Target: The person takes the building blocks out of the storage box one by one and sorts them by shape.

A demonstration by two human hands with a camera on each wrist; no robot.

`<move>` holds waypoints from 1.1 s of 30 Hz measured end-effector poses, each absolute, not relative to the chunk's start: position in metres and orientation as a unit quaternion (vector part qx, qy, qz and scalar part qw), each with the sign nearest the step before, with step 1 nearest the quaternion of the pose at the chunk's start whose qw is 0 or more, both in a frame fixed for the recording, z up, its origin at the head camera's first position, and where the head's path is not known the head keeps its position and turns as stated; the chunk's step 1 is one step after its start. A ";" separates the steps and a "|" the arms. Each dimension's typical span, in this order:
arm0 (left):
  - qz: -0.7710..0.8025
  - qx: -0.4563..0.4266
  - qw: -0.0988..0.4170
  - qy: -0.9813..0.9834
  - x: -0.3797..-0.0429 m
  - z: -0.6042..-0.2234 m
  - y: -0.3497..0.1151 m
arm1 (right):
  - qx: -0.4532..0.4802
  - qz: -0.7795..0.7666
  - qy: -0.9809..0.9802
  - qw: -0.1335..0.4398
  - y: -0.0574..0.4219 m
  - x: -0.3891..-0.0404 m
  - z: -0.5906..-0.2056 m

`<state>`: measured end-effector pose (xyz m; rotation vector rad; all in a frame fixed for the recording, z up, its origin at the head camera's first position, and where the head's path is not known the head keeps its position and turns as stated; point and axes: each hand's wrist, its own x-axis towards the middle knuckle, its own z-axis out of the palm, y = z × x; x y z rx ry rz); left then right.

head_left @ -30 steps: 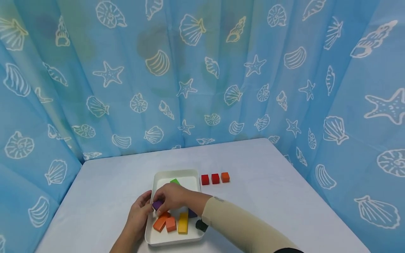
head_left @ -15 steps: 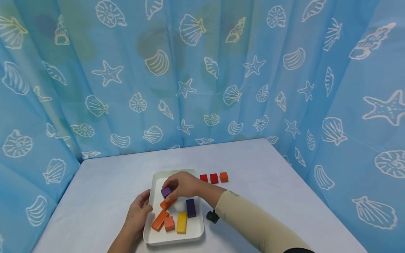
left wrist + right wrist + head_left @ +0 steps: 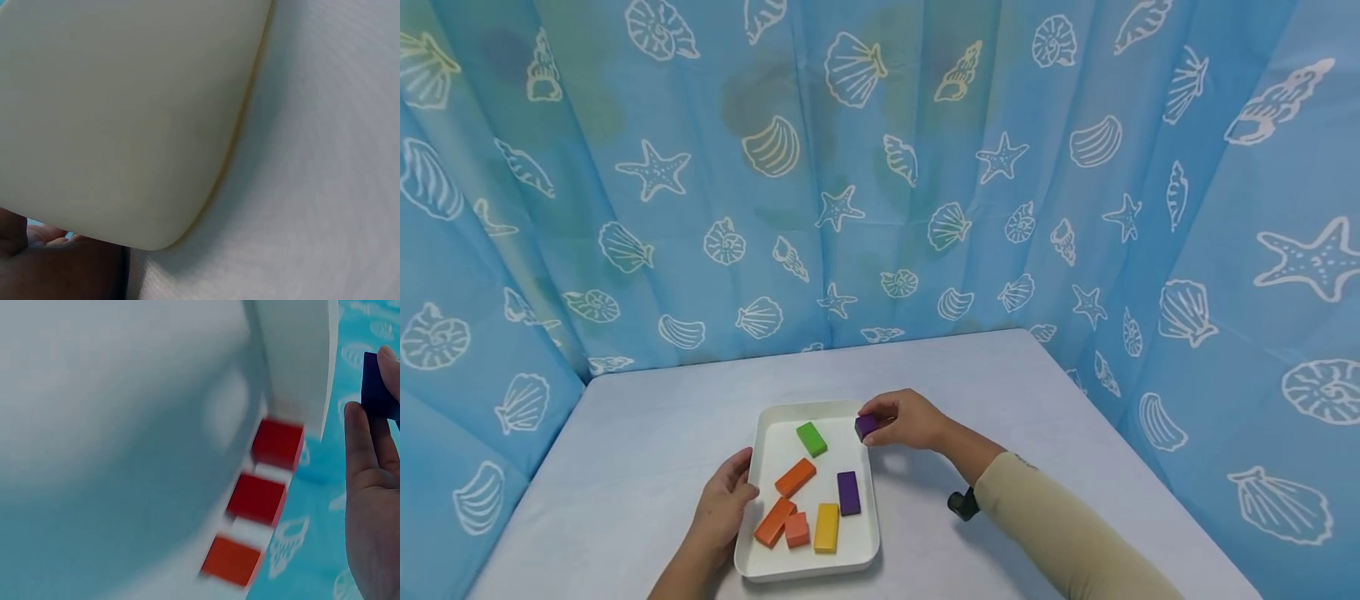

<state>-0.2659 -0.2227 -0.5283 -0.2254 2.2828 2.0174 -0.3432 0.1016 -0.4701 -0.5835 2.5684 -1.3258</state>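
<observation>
My right hand point(image 3: 913, 419) pinches a purple cube point(image 3: 865, 427) between thumb and fingers, over the far right corner of a white tray point(image 3: 805, 575). The right wrist view shows the same cube point(image 3: 377, 390) at its right edge. With the thumb over its rim, my left hand point(image 3: 722, 504) holds the tray's left side. Inside lie a green block point(image 3: 812, 438), two orange blocks point(image 3: 795, 477), a coral cube point(image 3: 797, 530), a yellow block point(image 3: 827, 528) and a purple block point(image 3: 848, 493).
Beyond the tray wall, two red cubes point(image 3: 255, 499) and an orange cube point(image 3: 232, 561) form a row on the table; my right hand hides them in the head view. A blue shell-patterned curtain point(image 3: 865, 250) borders the white table point(image 3: 647, 450).
My right hand has carried the purple cube from the tray's left side to its far right corner, uncovering the blocks inside. The left hand stays at the tray.
</observation>
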 end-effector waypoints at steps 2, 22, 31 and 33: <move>0.657 -0.074 0.044 0.749 -0.266 -0.528 -0.223 | -0.184 -0.440 0.875 0.083 0.114 -0.345 -0.471; 0.659 -0.079 0.052 0.746 -0.265 -0.526 -0.229 | -0.042 -0.435 0.899 0.034 0.204 -0.354 -0.494; 0.666 -0.078 0.057 0.739 -0.267 -0.527 -0.226 | -0.017 -0.410 0.911 0.043 0.219 -0.357 -0.504; 0.668 -0.078 0.059 0.738 -0.266 -0.527 -0.224 | -0.009 -0.399 0.916 0.044 0.221 -0.358 -0.506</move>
